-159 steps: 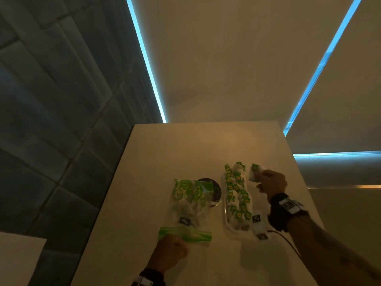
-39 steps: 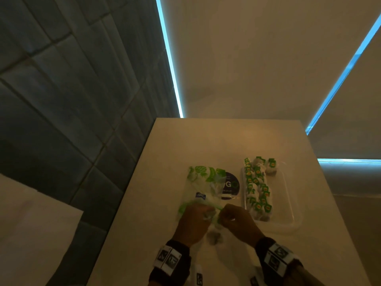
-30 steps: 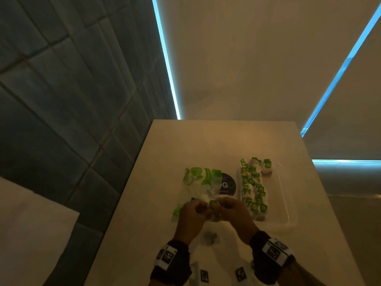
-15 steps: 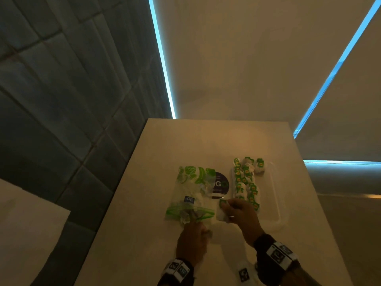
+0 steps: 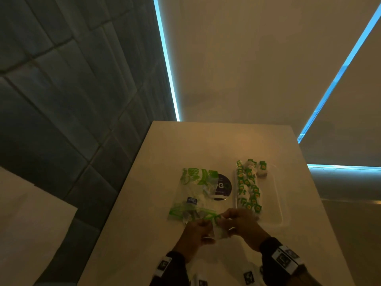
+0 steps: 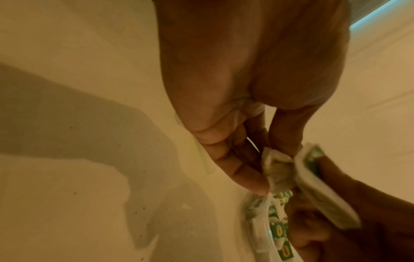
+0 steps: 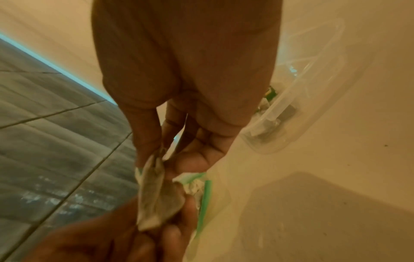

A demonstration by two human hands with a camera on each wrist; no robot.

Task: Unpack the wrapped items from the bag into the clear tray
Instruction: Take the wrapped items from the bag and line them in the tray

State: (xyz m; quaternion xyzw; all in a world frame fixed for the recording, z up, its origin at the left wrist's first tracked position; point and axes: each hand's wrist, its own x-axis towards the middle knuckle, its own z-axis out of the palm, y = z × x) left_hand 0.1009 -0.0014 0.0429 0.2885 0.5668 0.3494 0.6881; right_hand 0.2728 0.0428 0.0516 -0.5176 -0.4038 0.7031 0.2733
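Observation:
A clear zip bag (image 5: 195, 195) with green print lies flat on the table, its green zip mouth (image 7: 206, 200) toward me. To its right stands the clear tray (image 5: 274, 205), with a row of several white, green-labelled wrapped items (image 5: 248, 188) along its left side. Just in front of the bag mouth my two hands meet on one wrapped item (image 5: 219, 231). My left hand (image 5: 203, 228) pinches one end of the wrapped item (image 6: 275, 164). My right hand (image 5: 228, 221) pinches the other end of the wrapped item (image 7: 156, 195). What is left inside the bag is hard to make out.
A dark round disc (image 5: 221, 186) lies partly under the bag, between bag and tray. The beige table (image 5: 216, 145) ends at a dark tiled wall (image 5: 72, 100) on the left. The tray's near corner (image 7: 266, 141) sits just right of my right hand.
My left hand has left the bag mouth and joined the right hand. Both now pinch the wrapped item that the right hand alone held half a second ago.

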